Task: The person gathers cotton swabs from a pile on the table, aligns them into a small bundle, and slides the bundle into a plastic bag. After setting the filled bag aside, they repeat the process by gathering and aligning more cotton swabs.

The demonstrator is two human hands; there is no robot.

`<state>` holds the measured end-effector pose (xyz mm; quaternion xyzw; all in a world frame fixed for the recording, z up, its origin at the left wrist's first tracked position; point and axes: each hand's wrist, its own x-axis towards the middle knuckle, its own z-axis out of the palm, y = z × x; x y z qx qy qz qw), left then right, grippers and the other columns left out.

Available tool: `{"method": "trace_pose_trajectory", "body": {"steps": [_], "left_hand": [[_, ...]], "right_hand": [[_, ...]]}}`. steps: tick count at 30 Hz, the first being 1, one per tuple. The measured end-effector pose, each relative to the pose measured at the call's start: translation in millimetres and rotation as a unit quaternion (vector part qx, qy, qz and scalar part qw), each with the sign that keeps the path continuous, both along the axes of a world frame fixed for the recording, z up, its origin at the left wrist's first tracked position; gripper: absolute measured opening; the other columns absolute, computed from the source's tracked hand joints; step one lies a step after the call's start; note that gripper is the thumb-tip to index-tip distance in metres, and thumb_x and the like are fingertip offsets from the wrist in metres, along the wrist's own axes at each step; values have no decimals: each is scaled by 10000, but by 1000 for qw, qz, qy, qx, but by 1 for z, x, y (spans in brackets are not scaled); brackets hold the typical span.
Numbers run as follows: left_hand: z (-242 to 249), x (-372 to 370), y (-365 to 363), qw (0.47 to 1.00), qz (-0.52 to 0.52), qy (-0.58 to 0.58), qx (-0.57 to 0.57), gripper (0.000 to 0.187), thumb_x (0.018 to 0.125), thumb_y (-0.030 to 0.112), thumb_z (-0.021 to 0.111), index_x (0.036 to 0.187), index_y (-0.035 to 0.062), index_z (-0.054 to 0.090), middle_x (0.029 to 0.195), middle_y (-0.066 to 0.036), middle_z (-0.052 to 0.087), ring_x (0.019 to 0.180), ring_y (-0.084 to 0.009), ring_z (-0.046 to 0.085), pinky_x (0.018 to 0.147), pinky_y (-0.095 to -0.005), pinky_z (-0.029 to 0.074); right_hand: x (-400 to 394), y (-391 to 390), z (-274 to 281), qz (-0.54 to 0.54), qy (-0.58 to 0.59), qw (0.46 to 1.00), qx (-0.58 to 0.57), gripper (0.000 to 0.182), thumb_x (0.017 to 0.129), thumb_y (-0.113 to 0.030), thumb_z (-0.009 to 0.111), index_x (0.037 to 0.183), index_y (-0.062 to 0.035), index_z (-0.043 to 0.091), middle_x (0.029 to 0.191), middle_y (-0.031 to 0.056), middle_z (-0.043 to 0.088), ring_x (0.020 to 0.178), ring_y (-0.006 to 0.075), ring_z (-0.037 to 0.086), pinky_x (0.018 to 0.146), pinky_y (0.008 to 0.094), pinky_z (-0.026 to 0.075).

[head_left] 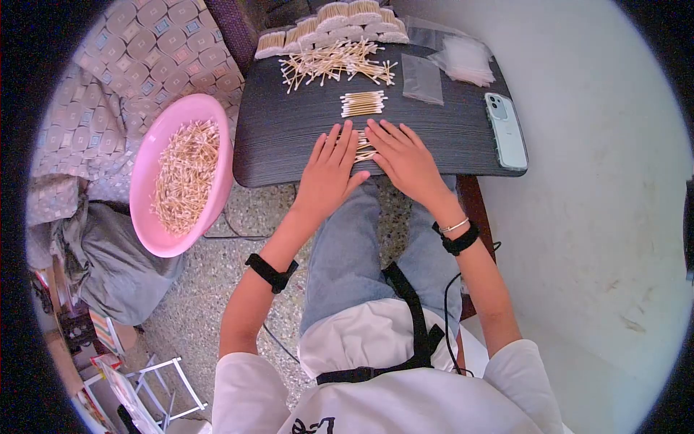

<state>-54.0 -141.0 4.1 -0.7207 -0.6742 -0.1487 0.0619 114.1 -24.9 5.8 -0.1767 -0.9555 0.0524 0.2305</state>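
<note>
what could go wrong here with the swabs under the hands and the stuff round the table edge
The small bunch of swabs pressed between the left hand and right hand lies near the table's front edge, so some may roll off. The phone sits at the right edge and might get knocked off.

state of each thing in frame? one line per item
left hand: flat on the table, fingers spread
right hand: flat, beside the left
cotton swabs between the hands: small bunch, pressed together
aligned swab bundle: neat, untouched
loose swab pile: scattered
pink basin: holds many swabs
phone: screen down
plastic bags: flat, empty
</note>
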Motion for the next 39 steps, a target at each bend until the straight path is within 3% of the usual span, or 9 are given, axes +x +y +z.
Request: {"method": "trace_pose_trajectory", "body": {"steps": [12, 15, 24, 33, 39], "left_hand": [[2, 2, -1, 1000, 0, 2, 20, 765, 930, 478, 516, 1461, -31, 307, 1542, -188, 289, 1428, -355, 269, 1165, -474, 226], [2, 3, 2, 999, 11, 13, 28, 775, 929, 501, 506, 1458, -32, 316, 1536, -190, 300, 1421, -360, 278, 1163, -476, 228], [0, -1, 9, 1000, 15, 19, 18, 773, 940, 521, 476, 1454, -36, 320, 1532, -197, 305, 1420, -365, 279, 1166, -480, 218], [0, -2, 6, 1000, 5, 8, 24, 761, 946, 507, 482, 1454, -35, 319, 1533, -194, 301, 1420, -363, 278, 1170, -474, 212], [0, 1, 9, 999, 16, 7, 33, 764, 945, 515, 479, 1450, -37, 325, 1525, -200, 314, 1417, -366, 282, 1170, -469, 212]], "right_hand": [[-1, 0, -1, 0, 7, 1000, -9, 444, 968, -289, 511, 1353, -68, 516, 1448, 49, 477, 1335, 234, 432, 1133, 434, 297], [-2, -1, 3, -9, 15, 998, -66, 460, 961, -275, 523, 1364, -57, 487, 1443, 68, 479, 1328, 244, 441, 1134, 429, 295], [2, -3, 7, -31, 138, 979, -146, 476, 912, -211, 609, 1328, -18, 478, 1418, 198, 467, 1297, 361, 457, 1099, 459, 351], [25, -4, 3, -76, 101, 981, -146, 391, 932, -142, 568, 1308, -45, 528, 1432, 159, 465, 1292, 348, 466, 1086, 447, 373], [20, -7, 8, -20, 37, 997, -64, 426, 922, -153, 569, 1341, -92, 525, 1470, 99, 435, 1322, 315, 433, 1104, 457, 347]]}}
